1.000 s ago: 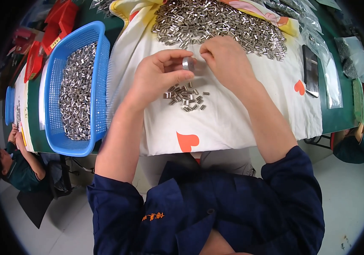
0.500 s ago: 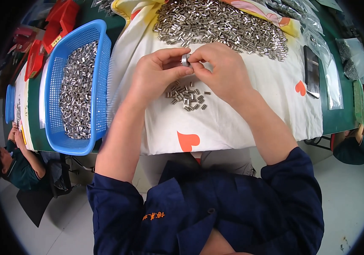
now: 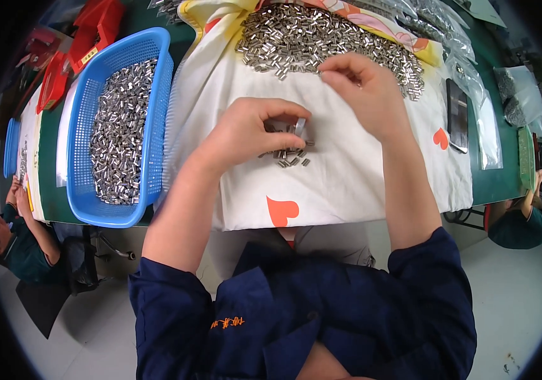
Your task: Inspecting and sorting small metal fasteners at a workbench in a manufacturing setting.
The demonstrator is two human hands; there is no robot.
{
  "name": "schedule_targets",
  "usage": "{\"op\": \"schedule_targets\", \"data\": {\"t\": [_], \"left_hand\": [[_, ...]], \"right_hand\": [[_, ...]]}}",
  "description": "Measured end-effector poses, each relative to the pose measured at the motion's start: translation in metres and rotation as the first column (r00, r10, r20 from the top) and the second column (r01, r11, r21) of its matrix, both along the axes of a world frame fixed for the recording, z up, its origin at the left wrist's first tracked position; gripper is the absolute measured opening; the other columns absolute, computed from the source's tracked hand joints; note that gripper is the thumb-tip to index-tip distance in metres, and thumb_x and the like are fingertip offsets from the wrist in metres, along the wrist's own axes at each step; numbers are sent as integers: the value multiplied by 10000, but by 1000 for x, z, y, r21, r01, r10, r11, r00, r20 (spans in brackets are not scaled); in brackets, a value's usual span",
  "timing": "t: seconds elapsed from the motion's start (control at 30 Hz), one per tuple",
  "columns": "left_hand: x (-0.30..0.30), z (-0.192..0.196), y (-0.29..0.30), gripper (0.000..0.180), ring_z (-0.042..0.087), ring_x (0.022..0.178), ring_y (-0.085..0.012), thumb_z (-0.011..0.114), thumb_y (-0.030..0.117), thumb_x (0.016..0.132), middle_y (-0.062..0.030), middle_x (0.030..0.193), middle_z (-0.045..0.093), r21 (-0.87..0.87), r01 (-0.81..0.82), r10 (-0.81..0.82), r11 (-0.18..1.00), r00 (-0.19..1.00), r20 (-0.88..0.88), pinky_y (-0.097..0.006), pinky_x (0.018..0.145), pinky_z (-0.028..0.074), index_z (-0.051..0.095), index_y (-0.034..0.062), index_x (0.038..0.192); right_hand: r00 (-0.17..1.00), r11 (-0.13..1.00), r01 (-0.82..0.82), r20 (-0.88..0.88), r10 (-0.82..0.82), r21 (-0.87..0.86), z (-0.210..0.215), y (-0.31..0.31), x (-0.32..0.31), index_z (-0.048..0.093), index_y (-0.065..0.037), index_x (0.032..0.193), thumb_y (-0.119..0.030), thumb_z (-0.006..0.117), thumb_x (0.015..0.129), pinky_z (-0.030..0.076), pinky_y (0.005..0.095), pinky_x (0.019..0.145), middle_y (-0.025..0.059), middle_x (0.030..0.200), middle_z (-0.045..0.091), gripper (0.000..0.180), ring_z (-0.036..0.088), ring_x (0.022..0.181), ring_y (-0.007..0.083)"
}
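Fingers (image 3: 286,120) of left hand (image 3: 245,136) pinch a few small silver metal sleeves (image 3: 299,127) above the little loose cluster (image 3: 288,156) on the white heart-print cloth (image 3: 347,183); right hand (image 3: 362,95) fingers curl narrow at the big unsorted pile (image 3: 328,41), 12 o'clock. Blue perforated plastic basket (image 3: 157,57) at 9 o'clock looks well filled, but most of the pile remains.

A cloth (image 3: 347,183) covers the table (image 3: 505,183) at the frame's centre. A big heap of metal pieces (image 3: 321,38) lies on the cloth's upper part; a small pile (image 3: 290,157) lies at its middle, under the left hand (image 3: 252,133). The right hand (image 3: 366,88) is at the heap's lower edge. At the left stands a basket (image 3: 157,69) holding more pieces. A phone (image 3: 457,114) lies on the cloth at the right.
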State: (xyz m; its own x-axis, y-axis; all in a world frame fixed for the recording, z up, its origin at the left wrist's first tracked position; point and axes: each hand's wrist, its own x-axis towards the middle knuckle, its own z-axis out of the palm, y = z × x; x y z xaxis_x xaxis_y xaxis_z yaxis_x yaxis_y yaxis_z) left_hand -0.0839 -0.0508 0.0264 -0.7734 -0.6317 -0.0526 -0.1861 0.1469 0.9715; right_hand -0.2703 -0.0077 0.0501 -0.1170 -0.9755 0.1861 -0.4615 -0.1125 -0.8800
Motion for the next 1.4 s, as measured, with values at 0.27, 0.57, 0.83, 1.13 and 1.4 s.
{"op": "schedule_targets", "data": {"t": [0.27,0.57,0.83,1.13,1.4], "left_hand": [[6,-6,-1,317,544,697,-70,699,82,680,-20,768,608,95,37,-26,995,994,-108,-206,649,451,613,56,984],[7,-11,-15,347,584,780,-91,628,2,733,-48,879,610,353,-204,304,913,918,-254,-207,689,473,534,-21,1065],[6,-9,-16,367,584,791,-111,623,-17,732,-73,896,603,394,-132,256,910,925,-282,-215,711,473,520,-37,1083],[7,-13,-17,358,575,776,-89,634,-5,728,-63,895,613,347,-148,240,926,942,-237,-205,697,470,542,-15,1073],[6,-11,-15,350,581,787,-94,643,0,721,-72,892,617,299,-186,249,936,950,-188,-203,696,473,548,-33,1055]], "right_hand": [[702,963,-204,-712,18,-177,-27,-40,20,616,-76,737,-88,561,700,429,364,704,85,740,583,68,539,773,257],[992,997,70,-106,-73,-28,-17,-12,31,620,-34,767,-82,592,708,443,288,652,72,758,616,81,569,717,181],[997,997,-79,-23,79,15,-6,-3,26,627,-22,814,-40,595,723,425,222,670,16,784,614,98,534,707,90],[956,975,-91,-292,28,-204,-12,-1,31,620,-41,769,-92,602,694,465,300,621,69,740,609,93,584,690,211],[980,990,-117,-169,102,-78,-10,-2,23,617,-35,774,-89,606,693,462,285,617,73,727,610,98,580,662,187]]}}
